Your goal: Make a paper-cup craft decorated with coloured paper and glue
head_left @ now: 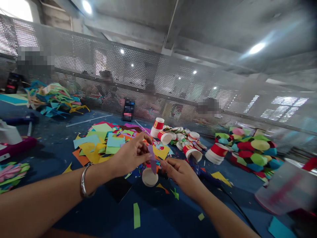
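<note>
My left hand [131, 152], with a silver bangle on its wrist, pinches the top of a purple paper strip [152, 158] that hangs down between both hands. My right hand [180, 173] has its fingers curled and pinched at the strip's lower end, just right of it. Under the strip an upturned paper cup [150, 177] rests on the blue table [148, 215]. A pile of coloured paper sheets [101, 143] lies just behind my left hand.
Red-and-white paper cups [158, 127] and lids lie behind the hands, a stack of cups [216, 153] at the right. Coloured paper shapes [250, 150] are heaped far right, paper scraps [53, 99] far left. A black cable [232, 201] runs by my right arm. A perforated metal screen [158, 79] closes the back.
</note>
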### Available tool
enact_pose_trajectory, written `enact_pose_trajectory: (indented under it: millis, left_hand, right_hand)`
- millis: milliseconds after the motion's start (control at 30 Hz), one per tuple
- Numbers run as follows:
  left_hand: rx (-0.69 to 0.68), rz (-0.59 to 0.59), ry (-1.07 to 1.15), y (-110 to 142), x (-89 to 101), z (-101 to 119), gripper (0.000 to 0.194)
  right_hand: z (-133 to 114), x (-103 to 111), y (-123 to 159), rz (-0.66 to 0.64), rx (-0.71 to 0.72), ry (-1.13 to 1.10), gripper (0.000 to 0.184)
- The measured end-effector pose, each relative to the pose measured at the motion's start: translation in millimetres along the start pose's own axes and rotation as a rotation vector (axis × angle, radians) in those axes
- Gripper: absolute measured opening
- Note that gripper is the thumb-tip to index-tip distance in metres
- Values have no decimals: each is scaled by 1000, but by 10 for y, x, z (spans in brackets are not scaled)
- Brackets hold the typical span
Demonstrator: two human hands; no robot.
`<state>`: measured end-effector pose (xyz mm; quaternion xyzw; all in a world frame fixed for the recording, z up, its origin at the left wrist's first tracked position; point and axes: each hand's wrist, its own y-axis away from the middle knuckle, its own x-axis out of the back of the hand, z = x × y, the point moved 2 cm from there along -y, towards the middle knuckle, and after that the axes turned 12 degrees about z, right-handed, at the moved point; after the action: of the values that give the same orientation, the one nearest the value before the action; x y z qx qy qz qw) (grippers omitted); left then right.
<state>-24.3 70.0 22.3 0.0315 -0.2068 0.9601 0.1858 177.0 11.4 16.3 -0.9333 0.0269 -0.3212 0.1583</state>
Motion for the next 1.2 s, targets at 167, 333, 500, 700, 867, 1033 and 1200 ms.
enact_pose_trajectory:
  millis: [167,333,500,700,867,1033,1200]
  left_hand:
    - [-106,-51,-250,24,12,94,8]
    - [-65,-69,-234,54,17,155,20]
    - [-2,-157,-186,77,-15,139,29]
    - [9,-193,-200,79,-36,132,37]
    - [-22,-226,-195,85,-41,147,39]
    - [-39,-279,-181,107,-67,127,39]
    - [-39,-299,-158,103,-80,90,41]
  right_hand:
    - [-10,-10,10,-51,-18,6,54]
    - [11,-27,18,-82,-18,-10,53]
    - [45,-52,32,-126,-86,-59,52]
    - [63,-55,24,-167,-127,-57,54]
    - [48,-56,40,-195,-98,-65,54]
    - [61,-63,45,-194,-87,-64,54]
    - [53,-65,52,-207,-53,-62,54]
